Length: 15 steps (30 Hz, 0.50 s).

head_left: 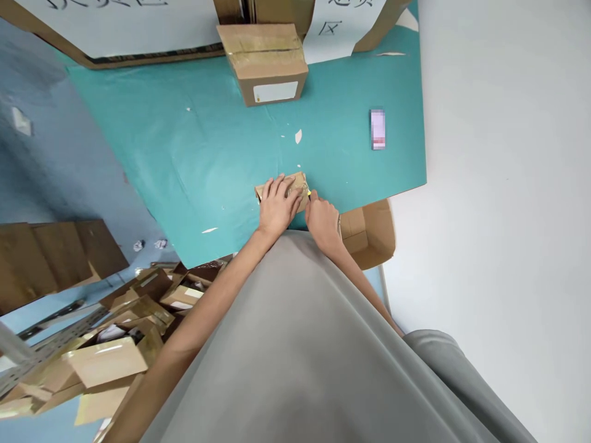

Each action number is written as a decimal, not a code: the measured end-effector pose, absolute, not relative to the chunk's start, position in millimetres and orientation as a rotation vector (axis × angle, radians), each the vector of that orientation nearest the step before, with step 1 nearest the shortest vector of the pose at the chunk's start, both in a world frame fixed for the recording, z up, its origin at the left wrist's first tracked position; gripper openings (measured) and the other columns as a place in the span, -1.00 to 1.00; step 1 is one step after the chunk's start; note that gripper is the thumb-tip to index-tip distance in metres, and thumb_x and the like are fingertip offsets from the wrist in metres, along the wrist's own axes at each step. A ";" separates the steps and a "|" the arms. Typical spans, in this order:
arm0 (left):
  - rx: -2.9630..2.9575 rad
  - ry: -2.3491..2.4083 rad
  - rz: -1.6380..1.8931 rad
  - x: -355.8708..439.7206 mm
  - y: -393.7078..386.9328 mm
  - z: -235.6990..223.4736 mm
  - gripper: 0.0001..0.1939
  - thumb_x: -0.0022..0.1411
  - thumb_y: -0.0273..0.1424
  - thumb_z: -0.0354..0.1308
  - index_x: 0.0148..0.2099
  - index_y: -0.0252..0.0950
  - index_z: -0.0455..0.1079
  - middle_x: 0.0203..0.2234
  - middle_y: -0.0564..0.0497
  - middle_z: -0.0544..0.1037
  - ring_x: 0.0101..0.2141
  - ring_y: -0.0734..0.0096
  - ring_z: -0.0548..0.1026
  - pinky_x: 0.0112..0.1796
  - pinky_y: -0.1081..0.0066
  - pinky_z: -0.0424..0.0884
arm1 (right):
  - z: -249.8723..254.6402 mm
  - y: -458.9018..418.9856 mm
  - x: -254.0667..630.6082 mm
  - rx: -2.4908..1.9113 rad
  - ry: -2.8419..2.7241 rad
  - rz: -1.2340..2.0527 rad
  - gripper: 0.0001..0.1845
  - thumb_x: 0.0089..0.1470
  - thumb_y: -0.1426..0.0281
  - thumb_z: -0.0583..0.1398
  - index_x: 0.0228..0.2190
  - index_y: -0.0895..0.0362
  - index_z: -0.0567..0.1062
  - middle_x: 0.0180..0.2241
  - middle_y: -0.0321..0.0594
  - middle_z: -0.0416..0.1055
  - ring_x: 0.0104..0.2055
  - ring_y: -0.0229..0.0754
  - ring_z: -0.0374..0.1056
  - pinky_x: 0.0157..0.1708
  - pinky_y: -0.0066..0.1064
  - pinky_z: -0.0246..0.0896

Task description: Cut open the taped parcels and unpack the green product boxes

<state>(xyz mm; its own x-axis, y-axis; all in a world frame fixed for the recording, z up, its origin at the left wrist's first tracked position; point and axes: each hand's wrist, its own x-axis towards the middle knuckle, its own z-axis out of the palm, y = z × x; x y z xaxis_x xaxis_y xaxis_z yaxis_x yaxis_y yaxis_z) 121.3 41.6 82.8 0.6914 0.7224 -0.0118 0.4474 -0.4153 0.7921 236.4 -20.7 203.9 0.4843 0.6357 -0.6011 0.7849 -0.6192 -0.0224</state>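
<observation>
A small brown cardboard box [300, 182] lies at the near edge of the green table. Across its top rests my left hand [276, 206], palm down with the fingers spread, pressing on it. My right hand [322, 218] is closed round a utility knife [309, 193] at the box's right end. Only a bit of the knife's yellow and black body shows; the blade cannot be made out.
A taped box with a white label [276, 92] stands at the table's back, before large boxes with paper signs [129, 27]. A phone [377, 129] lies right on the green table [221, 141]. Below are an open carton [376, 231] and a heap of cartons [108, 360].
</observation>
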 end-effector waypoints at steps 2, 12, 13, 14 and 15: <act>2.033 0.880 0.450 124.4 40.6 83.4 -0.65 0.61 -0.20 0.07 0.25 -0.10 0.57 0.41 -0.18 0.51 0.54 -0.09 0.27 0.57 -0.31 -0.05 | 203.2 -20.6 235.5 2.495 1.186 -0.811 -0.54 0.62 0.42 -0.06 0.35 0.20 0.43 0.06 0.13 0.70 0.09 0.08 0.67 0.01 -0.26 0.47; 2.006 0.795 0.461 126.7 39.3 88.5 -0.68 0.59 -0.31 0.05 0.12 -0.13 0.64 0.37 -0.18 0.56 0.51 -0.10 0.32 0.55 -0.35 0.04 | 203.9 -39.8 224.0 2.475 0.972 -0.769 -0.50 0.60 0.40 -0.08 0.33 0.14 0.48 0.02 0.12 0.71 0.08 0.12 0.66 0.01 -0.19 0.48; 2.009 0.802 0.472 126.0 40.2 87.8 -0.68 0.59 -0.31 0.06 0.12 -0.12 0.64 0.37 -0.17 0.56 0.51 -0.09 0.32 0.55 -0.34 0.04 | 203.2 -42.9 223.3 2.461 0.964 -0.773 -0.51 0.60 0.42 -0.07 0.31 0.14 0.50 0.03 0.13 0.70 0.09 0.13 0.66 0.01 -0.19 0.48; 2.011 0.816 0.485 125.4 41.3 87.0 -0.69 0.59 -0.30 0.06 0.13 -0.11 0.63 0.37 -0.16 0.56 0.51 -0.08 0.31 0.55 -0.34 0.04 | 202.9 -46.7 222.7 2.437 0.957 -0.791 -0.52 0.58 0.43 -0.06 0.27 0.14 0.54 0.04 0.13 0.70 0.10 0.13 0.66 0.01 -0.19 0.48; 2.012 0.833 0.495 124.8 42.3 86.2 -0.69 0.59 -0.29 0.06 0.14 -0.11 0.63 0.37 -0.15 0.56 0.51 -0.08 0.31 0.55 -0.34 0.04 | 203.1 -51.1 222.3 2.410 0.948 -0.813 -0.53 0.57 0.44 -0.05 0.23 0.14 0.57 0.04 0.13 0.70 0.10 0.13 0.65 0.01 -0.20 0.47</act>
